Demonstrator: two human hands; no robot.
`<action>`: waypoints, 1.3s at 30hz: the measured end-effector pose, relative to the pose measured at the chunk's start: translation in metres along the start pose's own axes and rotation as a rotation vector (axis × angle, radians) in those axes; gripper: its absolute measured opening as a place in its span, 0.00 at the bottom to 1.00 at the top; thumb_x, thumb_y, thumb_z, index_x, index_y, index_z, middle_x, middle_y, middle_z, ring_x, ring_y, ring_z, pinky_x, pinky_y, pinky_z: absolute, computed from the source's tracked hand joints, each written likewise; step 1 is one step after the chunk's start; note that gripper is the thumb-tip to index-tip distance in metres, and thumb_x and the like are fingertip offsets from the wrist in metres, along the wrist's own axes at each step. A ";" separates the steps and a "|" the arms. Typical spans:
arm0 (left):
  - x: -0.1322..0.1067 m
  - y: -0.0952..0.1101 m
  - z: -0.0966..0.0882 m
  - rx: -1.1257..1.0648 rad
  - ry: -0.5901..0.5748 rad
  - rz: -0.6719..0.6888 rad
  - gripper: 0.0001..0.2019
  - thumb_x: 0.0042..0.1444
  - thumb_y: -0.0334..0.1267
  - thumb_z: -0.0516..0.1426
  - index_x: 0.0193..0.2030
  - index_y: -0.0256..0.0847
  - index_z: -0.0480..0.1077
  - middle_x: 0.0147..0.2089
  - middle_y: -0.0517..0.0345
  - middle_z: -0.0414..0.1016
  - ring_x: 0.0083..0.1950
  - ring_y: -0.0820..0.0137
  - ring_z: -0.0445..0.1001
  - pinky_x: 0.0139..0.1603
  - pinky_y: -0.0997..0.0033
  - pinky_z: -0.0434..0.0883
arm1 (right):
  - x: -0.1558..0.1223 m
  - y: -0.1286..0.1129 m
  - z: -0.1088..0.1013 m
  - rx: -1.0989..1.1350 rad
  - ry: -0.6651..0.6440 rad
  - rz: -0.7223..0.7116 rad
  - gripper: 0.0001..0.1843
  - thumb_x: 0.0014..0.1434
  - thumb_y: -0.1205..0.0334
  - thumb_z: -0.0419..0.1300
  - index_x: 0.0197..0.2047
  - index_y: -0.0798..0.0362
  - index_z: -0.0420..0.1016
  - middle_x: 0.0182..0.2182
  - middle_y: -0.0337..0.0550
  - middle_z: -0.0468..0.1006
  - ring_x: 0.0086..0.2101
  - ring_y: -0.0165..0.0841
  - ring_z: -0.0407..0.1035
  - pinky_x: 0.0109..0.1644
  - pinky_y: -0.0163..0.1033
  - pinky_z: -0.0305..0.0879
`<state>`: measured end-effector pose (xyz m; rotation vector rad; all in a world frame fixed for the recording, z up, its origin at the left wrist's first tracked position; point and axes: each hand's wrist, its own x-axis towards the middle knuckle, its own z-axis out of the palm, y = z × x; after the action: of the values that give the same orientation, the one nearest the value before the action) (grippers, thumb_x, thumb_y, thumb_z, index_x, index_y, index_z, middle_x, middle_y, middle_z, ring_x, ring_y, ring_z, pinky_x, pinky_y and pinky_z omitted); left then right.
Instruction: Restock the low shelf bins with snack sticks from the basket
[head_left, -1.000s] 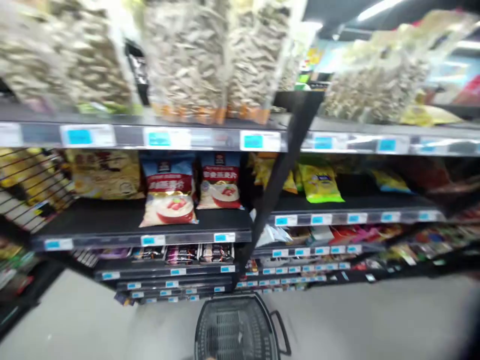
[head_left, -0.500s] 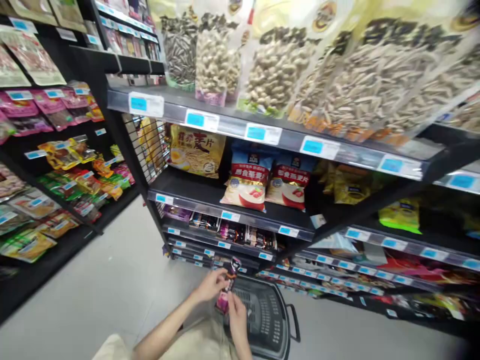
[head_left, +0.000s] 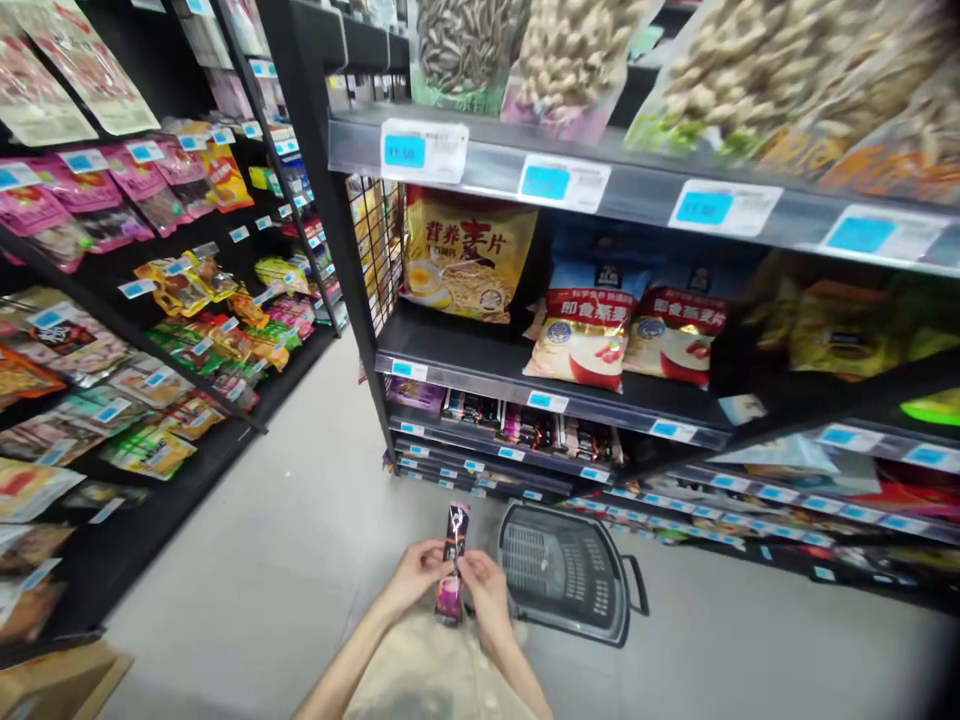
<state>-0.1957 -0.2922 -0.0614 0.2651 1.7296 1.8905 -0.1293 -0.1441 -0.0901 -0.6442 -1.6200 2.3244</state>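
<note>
A narrow, dark snack bar (head_left: 452, 545) with a pink-purple lower end stands nearly upright before my body. My left hand (head_left: 417, 572) pinches its left edge, and my right hand (head_left: 486, 584) grips the right edge, so both are closed on the same wrapper. Fingertips cover part of its middle. Just right of my right hand, a dark grey shopping basket (head_left: 536, 622) rests on the floor. Similar dark and pink packets (head_left: 529, 428) lie in boxes on a lower shelf ahead.
Ahead stands a black shelf unit (head_left: 465, 345) with oatmeal bags (head_left: 589, 320) and, higher up, bags of peanuts (head_left: 574, 60). Another rack of packaged snacks (head_left: 150, 450) lines the left side. A cardboard box (head_left: 67, 680) sits at the lower left. Grey floor (head_left: 300, 540) runs between the racks.
My view has turned left, so the shelves and basket sit farther right. The bar has come off the basket's outline and is now more upright and front-facing, still in both hands.
</note>
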 end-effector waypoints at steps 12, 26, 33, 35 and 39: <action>0.006 0.013 -0.010 0.040 -0.037 0.029 0.20 0.41 0.45 0.74 0.34 0.35 0.76 0.28 0.58 0.76 0.31 0.70 0.73 0.38 0.71 0.68 | -0.003 -0.017 0.018 0.067 0.154 0.020 0.31 0.35 0.39 0.80 0.32 0.53 0.79 0.28 0.42 0.80 0.26 0.30 0.69 0.29 0.33 0.60; -0.003 0.003 0.015 -0.005 -0.004 -0.013 0.18 0.42 0.46 0.73 0.33 0.37 0.74 0.27 0.61 0.75 0.29 0.72 0.71 0.35 0.73 0.68 | -0.021 -0.017 -0.002 0.130 0.111 0.102 0.26 0.41 0.41 0.80 0.35 0.53 0.86 0.30 0.43 0.83 0.28 0.32 0.71 0.34 0.36 0.67; -0.006 0.011 0.023 0.241 -0.002 0.141 0.14 0.52 0.44 0.68 0.37 0.41 0.70 0.34 0.60 0.74 0.35 0.70 0.75 0.38 0.72 0.71 | -0.020 -0.015 0.002 0.228 0.236 0.031 0.25 0.40 0.42 0.80 0.33 0.54 0.85 0.30 0.43 0.83 0.28 0.32 0.72 0.35 0.37 0.66; -0.010 0.015 0.024 0.343 0.003 0.217 0.12 0.53 0.41 0.68 0.40 0.41 0.72 0.41 0.57 0.75 0.39 0.69 0.77 0.41 0.70 0.73 | -0.020 -0.020 0.006 0.273 0.241 0.028 0.24 0.41 0.43 0.79 0.33 0.54 0.85 0.30 0.43 0.83 0.29 0.32 0.72 0.35 0.37 0.67; -0.014 0.019 0.026 0.465 0.026 0.344 0.21 0.46 0.33 0.70 0.49 0.44 0.76 0.53 0.53 0.74 0.46 0.65 0.77 0.49 0.66 0.75 | -0.022 -0.030 0.012 0.327 0.221 0.056 0.24 0.42 0.46 0.80 0.36 0.53 0.83 0.34 0.43 0.83 0.31 0.32 0.73 0.34 0.36 0.67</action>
<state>-0.1764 -0.2769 -0.0360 0.7577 2.2435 1.6860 -0.1172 -0.1523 -0.0536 -0.8411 -1.1093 2.3820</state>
